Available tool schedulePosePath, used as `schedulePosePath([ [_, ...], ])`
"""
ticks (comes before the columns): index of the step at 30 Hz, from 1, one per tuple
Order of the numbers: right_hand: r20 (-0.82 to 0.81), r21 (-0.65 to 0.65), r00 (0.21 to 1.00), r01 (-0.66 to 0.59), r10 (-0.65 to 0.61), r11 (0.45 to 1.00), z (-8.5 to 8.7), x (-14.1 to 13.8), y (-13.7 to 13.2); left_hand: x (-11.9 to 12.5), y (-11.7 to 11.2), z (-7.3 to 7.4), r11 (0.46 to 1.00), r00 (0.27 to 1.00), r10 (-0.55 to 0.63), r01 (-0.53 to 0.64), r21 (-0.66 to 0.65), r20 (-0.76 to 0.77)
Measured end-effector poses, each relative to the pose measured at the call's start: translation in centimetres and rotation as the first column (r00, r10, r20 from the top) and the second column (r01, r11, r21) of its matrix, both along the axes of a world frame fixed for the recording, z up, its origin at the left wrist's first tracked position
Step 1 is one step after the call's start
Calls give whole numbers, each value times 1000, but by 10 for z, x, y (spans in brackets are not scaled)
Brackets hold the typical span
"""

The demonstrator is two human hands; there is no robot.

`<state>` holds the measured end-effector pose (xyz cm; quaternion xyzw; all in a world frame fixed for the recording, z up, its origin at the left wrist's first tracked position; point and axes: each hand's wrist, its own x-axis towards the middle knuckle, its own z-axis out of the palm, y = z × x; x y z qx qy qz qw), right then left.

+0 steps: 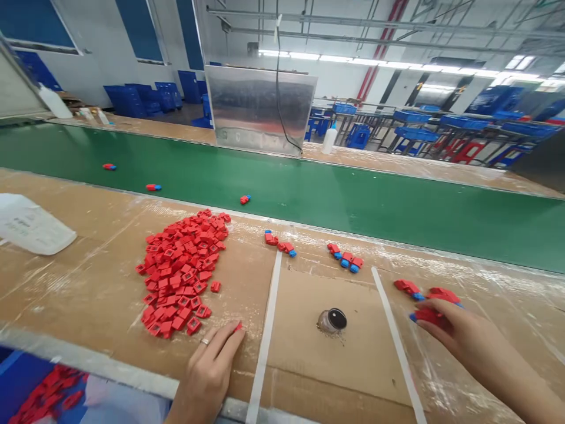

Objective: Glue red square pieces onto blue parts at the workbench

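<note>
My left hand [210,366] rests on the cardboard-covered bench with its fingers closed on a small red plastic piece [238,327], mostly hidden by the fingertips. Just beyond it lies a big pile of hollow red plastic pieces [180,271]. At the right, my right hand [461,333] pinches a red-and-blue plastic piece [428,317], its blue end poking out to the left. Directly behind those fingers are more red-and-blue pieces [408,287]. Between the hands, a round black-topped fixture [337,318] sticks up through a cardboard panel [304,359] edged by two white tape strips.
Several red-and-blue pieces [346,259] lie along the bench's far edge. Beyond runs a green conveyor belt [397,206] carrying three pieces. A translucent plastic container [35,227] is at left. Below the front edge sits a blue bin [20,377] holding red pieces.
</note>
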<state>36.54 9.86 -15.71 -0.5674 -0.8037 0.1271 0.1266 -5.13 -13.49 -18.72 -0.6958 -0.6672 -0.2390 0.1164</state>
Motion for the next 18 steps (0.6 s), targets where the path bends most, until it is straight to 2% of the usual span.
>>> schedulePosePath([
  [4, -24, 102, 998, -54, 57, 993, -29, 17, -14, 11, -1, 15, 995, 958, 59, -34, -92, 281],
  [7, -3, 140, 997, -76, 77, 987, -35, 15, -18, 19, 0, 21, 989, 917, 72, -15, -147, 391],
  [11, 3, 89, 1000, -17, 17, 996, -27, -3, -20, 27, -3, 19, 988, 900, 66, 1, -153, 431],
  [14, -4, 44, 1000, -30, 30, 999, -17, -20, -22, 28, -3, 16, 978, 879, 95, 5, -208, 467],
  [16, -33, 35, 999, -37, 38, 999, -10, -27, -25, 28, -1, 16, 972, 849, 127, -5, -234, 513],
  [18, -103, -7, 995, -5, 4, 1000, -3, -31, -27, 28, 3, 19, 968, 789, 152, 4, -252, 595],
])
